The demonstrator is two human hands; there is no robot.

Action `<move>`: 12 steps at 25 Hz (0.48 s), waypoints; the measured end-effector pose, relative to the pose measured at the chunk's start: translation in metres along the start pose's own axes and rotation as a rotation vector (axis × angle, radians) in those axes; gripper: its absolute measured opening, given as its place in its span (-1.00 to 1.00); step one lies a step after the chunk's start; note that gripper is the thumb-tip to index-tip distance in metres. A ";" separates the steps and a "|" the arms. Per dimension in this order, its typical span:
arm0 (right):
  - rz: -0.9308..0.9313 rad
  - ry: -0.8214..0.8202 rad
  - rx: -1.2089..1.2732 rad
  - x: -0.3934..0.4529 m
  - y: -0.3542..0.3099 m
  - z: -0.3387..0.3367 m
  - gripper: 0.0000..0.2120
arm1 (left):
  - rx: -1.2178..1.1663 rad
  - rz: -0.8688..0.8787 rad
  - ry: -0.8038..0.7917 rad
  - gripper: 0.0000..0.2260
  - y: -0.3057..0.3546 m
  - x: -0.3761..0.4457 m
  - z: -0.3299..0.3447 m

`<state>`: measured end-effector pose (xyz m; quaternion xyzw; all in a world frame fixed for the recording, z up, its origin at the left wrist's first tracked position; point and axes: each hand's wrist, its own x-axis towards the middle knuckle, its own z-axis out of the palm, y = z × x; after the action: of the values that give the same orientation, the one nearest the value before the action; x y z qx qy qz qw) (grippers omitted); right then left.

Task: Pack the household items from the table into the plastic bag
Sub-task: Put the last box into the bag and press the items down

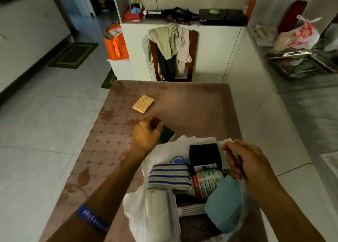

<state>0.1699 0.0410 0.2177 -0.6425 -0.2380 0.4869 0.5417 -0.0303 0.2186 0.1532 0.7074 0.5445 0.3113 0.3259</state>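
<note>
Our right hand (pixel 243 161) pinches the far right rim of the white plastic bag (pixel 139 210), fingers curled round the film and holding the mouth open. Directly below and left of this hand we see the load already packed: a black folded cloth (pixel 204 155) nearest the fingers, a printed green-and-white packet (pixel 207 179) under it, a light blue pad (pixel 224 205) towards the wrist, and a blue-and-grey striped cloth (pixel 170 176) further left, with a white roll in clear wrap (pixel 161 205) beside it.

Our left hand (pixel 147 134) reaches out over the table (pixel 102 150), just beyond the bag's far left edge. Its fingers are curled loosely; we cannot tell whether they already hold anything. Touching or just under its fingertips lies a dark green box (pixel 167 134), partly hidden by the hand. Further out from this hand, well apart from the bag, lies a tan waffle-textured sponge (pixel 143 103).

We judge the task to be nearly finished: most items sit inside the bag, and two visible pieces, the box and the sponge, are left on the table. The box appears to be the piece in hand next.
</note>
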 end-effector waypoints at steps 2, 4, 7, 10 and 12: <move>0.020 0.019 0.001 0.013 0.004 0.005 -0.73 | 0.259 -0.024 -0.169 -0.71 -0.045 0.051 0.021; 0.029 0.027 0.018 0.021 0.006 0.008 -0.73 | 0.607 -0.001 -0.431 -0.53 -0.085 0.086 0.046; 0.022 0.054 0.068 0.022 0.005 0.001 -0.73 | 1.003 0.219 -0.705 -0.17 -0.125 0.101 0.078; -0.004 0.076 0.077 0.011 0.004 -0.017 -0.73 | 1.164 0.303 -0.566 -0.18 -0.137 0.094 0.095; -0.002 0.070 0.081 0.000 0.002 -0.027 -0.66 | 1.102 0.184 -0.500 -0.15 -0.133 0.094 0.089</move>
<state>0.1932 0.0280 0.2145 -0.6364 -0.1995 0.4726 0.5760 -0.0153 0.3255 0.0019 0.8677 0.4691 -0.1647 0.0020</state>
